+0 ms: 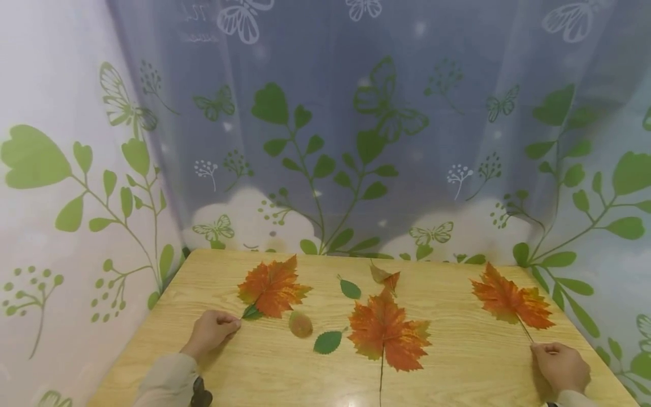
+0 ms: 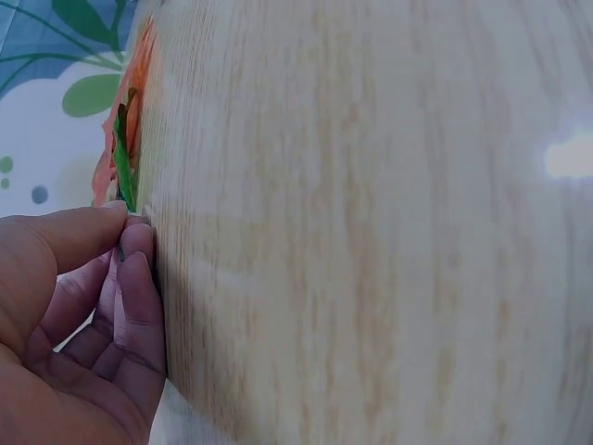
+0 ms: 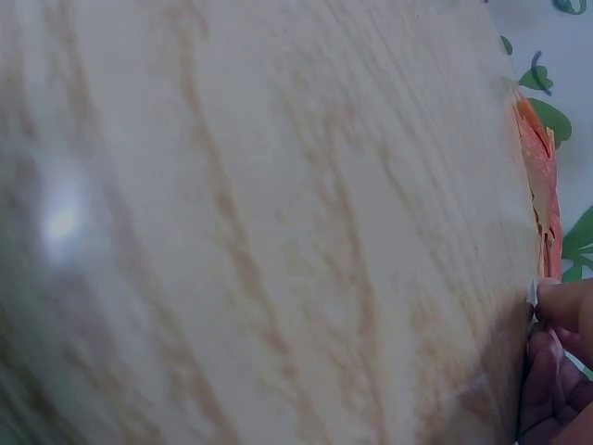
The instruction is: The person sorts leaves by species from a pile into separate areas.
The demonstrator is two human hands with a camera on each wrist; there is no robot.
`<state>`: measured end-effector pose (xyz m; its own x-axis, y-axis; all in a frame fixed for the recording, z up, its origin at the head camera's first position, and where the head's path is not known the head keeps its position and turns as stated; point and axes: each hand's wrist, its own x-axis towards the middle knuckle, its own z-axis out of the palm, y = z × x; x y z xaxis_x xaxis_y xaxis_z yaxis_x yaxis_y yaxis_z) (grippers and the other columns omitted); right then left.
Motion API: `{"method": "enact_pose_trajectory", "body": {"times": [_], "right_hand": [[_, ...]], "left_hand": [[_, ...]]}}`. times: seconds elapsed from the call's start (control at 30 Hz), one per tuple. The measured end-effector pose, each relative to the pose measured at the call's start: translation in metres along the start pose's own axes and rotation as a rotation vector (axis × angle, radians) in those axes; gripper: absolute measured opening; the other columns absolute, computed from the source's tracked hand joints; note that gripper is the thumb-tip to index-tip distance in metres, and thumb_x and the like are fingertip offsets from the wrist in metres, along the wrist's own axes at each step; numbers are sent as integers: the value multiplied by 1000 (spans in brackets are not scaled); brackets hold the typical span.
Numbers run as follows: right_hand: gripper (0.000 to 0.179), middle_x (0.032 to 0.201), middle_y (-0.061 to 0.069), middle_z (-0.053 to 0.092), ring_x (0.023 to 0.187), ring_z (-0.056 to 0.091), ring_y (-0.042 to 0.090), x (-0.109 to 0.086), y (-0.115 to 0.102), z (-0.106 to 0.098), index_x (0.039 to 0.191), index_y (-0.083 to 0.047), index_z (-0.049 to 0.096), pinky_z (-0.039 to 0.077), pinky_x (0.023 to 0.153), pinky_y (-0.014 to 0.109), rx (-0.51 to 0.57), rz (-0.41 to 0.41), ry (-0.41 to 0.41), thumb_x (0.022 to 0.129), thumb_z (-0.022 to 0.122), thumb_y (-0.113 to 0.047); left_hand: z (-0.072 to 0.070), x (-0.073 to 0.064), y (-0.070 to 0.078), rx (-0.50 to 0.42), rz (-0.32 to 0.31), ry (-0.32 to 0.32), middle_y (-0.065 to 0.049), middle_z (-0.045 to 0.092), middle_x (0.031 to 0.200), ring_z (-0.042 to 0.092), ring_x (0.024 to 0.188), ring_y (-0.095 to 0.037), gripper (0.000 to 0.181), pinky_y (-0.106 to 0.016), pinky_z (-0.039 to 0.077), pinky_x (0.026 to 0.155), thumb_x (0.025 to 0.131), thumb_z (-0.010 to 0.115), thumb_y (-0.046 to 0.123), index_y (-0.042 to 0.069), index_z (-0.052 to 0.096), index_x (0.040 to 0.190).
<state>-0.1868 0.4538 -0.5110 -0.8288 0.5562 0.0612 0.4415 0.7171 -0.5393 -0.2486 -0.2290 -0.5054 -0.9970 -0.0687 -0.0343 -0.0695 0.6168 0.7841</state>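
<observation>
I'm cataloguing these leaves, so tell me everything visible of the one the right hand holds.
The leaf is lobed and jagged-edged, orange-red with yellowish-green patches, and looks artificial, perhaps fabric. Its thin, dark stem is pinched by the right hand. It is over the right side of the table, tip pointing away from that hand; whether the blade touches the table is unclear.

Middle leaf an obstacle — room rightward
</observation>
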Motion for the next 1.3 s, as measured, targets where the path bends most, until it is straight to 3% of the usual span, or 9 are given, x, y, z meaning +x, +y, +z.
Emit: {"method": "enact_pose_trajectory", "body": {"times": [0.17,0.37,0.5,0.67,0.93,1.17,1.3], "right_hand": [[35,82,23,68,84,58,47,-4,-3,-1,87,8,67,39,69,49,17,-3,8,90,60,-26],[38,90,24,69,91,58,47,-12,-13,2,100,9,67,38,73,50,70,-8,61,91,61,-27],[45,86,19,71,77,63,35,-21,-32,4,106,8,67,43,70,46,98,-42,59,93,60,-35],[48,87,14,73,67,63,15,-40,-63,7,108,3,70,48,66,39,138,-99,3,91,62,-41],[50,98,14,72,79,66,16,-74,-112,23,113,1,68,53,63,28,238,-198,-150,90,64,-43],[35,99,12,72,85,67,21,-103,-146,45,110,-1,70,55,70,34,311,-259,-230,89,68,-29],[32,95,9,73,84,68,21,-122,-160,61,107,-3,72,55,69,34,370,-241,-284,88,71,-29]], "left_hand": [[0,-1,1,8,-8,4,0,65,65,56,59,-11,13,-24,43,54,87,68,12,0,73,84],[-2,-1,-2,12,-18,-14,0,66,67,57,62,-12,14,-27,45,57,88,68,13,1,73,86],[-3,-1,-4,10,-27,-14,0,66,68,58,62,-12,13,-26,45,58,88,67,13,1,73,86],[-4,1,-4,13,-20,-10,0,67,68,57,62,-11,14,-26,45,58,88,68,14,1,73,86],[-3,0,-1,18,2,-10,0,66,68,56,63,-12,15,-27,44,60,88,68,14,0,73,86],[-1,0,-1,38,7,0,0,66,66,56,62,-12,15,-28,44,62,88,68,14,1,73,86],[0,0,0,27,1,-1,0,66,66,56,62,-12,14,-28,44,61,87,68,13,1,73,85]]}}
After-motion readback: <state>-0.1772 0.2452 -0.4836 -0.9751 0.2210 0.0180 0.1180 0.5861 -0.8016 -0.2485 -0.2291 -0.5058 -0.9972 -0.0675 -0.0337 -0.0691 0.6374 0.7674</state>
